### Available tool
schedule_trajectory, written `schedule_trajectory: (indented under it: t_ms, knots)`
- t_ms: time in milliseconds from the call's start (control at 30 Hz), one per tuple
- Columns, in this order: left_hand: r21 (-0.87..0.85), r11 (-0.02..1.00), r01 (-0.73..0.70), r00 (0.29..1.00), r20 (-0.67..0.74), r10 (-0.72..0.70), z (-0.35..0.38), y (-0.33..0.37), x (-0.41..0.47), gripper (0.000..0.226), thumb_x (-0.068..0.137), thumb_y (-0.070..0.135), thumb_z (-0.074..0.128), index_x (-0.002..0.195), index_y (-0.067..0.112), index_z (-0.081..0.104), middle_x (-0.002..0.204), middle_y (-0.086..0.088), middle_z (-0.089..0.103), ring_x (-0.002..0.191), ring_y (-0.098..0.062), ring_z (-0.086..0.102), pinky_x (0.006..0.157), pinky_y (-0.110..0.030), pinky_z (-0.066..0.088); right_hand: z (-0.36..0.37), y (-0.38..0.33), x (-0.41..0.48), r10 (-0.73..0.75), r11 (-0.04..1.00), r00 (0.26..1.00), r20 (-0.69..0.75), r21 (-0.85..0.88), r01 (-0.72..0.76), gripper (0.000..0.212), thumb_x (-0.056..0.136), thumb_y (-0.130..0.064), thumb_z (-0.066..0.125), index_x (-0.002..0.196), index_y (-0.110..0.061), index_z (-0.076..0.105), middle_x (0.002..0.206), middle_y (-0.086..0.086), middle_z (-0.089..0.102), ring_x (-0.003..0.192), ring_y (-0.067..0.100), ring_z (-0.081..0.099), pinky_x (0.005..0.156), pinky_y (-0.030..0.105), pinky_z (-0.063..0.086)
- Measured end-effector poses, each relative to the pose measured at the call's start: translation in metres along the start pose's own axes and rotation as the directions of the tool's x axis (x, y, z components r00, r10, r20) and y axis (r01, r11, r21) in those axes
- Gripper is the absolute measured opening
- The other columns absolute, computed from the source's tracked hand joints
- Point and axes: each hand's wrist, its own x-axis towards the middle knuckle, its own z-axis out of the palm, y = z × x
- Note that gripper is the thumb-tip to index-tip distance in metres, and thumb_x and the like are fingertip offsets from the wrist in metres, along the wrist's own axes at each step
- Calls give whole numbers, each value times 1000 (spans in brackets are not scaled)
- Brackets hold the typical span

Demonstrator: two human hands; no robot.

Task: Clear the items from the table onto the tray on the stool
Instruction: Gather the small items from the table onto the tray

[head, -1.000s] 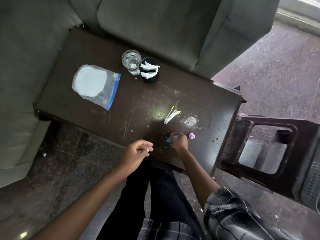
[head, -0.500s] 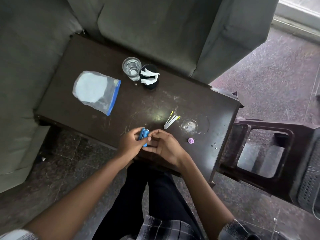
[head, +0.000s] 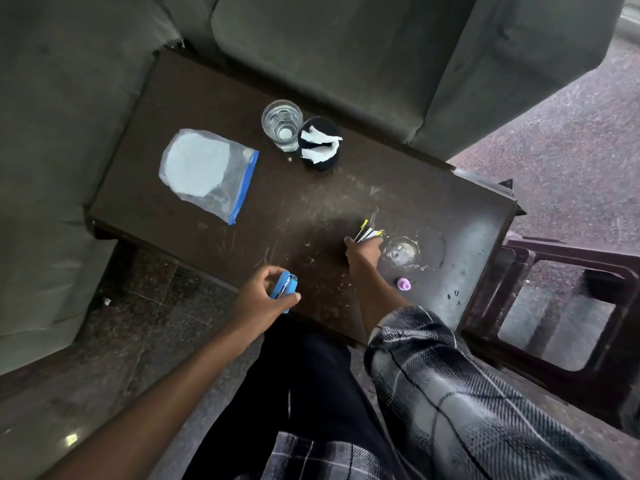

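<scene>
A grey-green sofa (head: 329, 46) fills the top and left, its cushions meeting at a corner. Below it lies a dark speckled tile floor (head: 138, 334), with a small white scrap (head: 106, 301) and a glint of light (head: 71, 439). At right the floor looks paler and pinkish.

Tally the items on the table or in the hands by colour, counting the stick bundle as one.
See-through: 3, glass, zip bag, small dish
Black: 1, cup
Blue: 1, tool held in the left hand
Purple: 1, cap
White and yellow: 1, stick bundle held in the right hand
Total: 7
</scene>
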Motion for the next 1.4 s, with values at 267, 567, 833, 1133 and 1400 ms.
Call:
schedule_trajectory:
  t_ms: [267, 567, 833, 1133, 1400]
  knots:
    - [-15, 1000, -3, 997, 73, 4, -11, 8, -4, 32, 78, 19, 73, 105, 21, 56, 98, -1, 64, 83, -11, 62, 69, -23, 52, -30, -7, -22, -149, 986, 982, 116, -50, 156, 19, 73, -15, 64, 88, -2, 63, 76, 15, 69, 55, 22, 66, 58, 36, 60]
    - [-106, 983, -148, 971, 175, 165, -25, 57, -31, 44, 75, 10, 76, 115, 4, 59, 104, -11, 65, 82, -14, 60, 74, -30, 57, -120, -10, -183, -437, 862, 807, 396, 441, 250, 15, 84, 3, 56, 96, -4, 48, 72, 13, 62, 52, 18, 64, 52, 29, 56]
    - [-164, 937, -308, 791, 503, 348, -41, 73, -87, 26, 81, 11, 70, 103, 13, 56, 86, -5, 59, 46, -7, 56, 48, -24, 55, -175, 37, -299, -665, 563, 658, 354, 816, 130, 33, 51, -9, 60, 84, -5, 55, 68, 13, 61, 59, 25, 57, 54, 32, 48]
    - [-128, 712, -691, 541, 562, 626, 12, 90, -160, 32, 74, 2, 74, 87, 21, 51, 78, 1, 61, 52, 4, 54, 52, -13, 45, -214, 121, -345, -542, 373, 837, -74, 871, 319, 15, 70, -7, 57, 84, -5, 52, 56, 3, 51, 48, 13, 48, 48, 23, 42]
    - [-91, 571, -816, 344, 717, 606, 127, 107, -231, 35, 70, 1, 76, 92, 23, 59, 94, -4, 68, 83, -9, 64, 75, -13, 48, -302, 183, -329, -383, 302, 886, -263, 870, 389, 18, 75, -8, 71, 93, -4, 67, 72, 11, 64, 47, 17, 49, 38, 20, 39]
